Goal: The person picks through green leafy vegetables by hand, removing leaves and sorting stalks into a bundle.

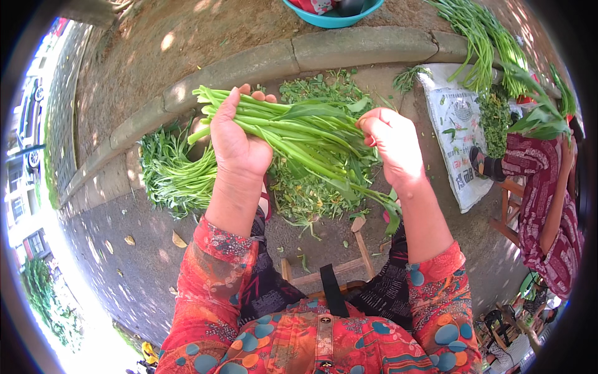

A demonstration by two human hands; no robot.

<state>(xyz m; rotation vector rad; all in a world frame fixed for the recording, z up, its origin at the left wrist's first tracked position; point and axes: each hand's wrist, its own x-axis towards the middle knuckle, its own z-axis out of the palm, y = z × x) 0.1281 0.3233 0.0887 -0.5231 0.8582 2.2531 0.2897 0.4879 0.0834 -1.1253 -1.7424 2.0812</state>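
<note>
My left hand [240, 142] is closed around the thick stem ends of a bundle of long green leafy vegetable stalks [299, 133], which lies across the view. At the bundle's leafy end, my right hand [385, 135] pinches leaf or stem tips between thumb and fingers; exactly which piece is hard to tell. One leafy stem droops below my right wrist. Under the bundle, plucked green leaves [317, 191] are strewn over the pavement. A pile of similar stalks [187, 182] rests on the ground to the left, partly behind my left wrist.
A stone kerb [364, 46] curves beyond the leaves, with a turquoise basin [327, 19] on the soil. At right are a white woven sack [460, 154], more long stalks [481, 46] and a seated person [542, 187] holding greens. Part of a wooden stool [364, 255] shows between my legs.
</note>
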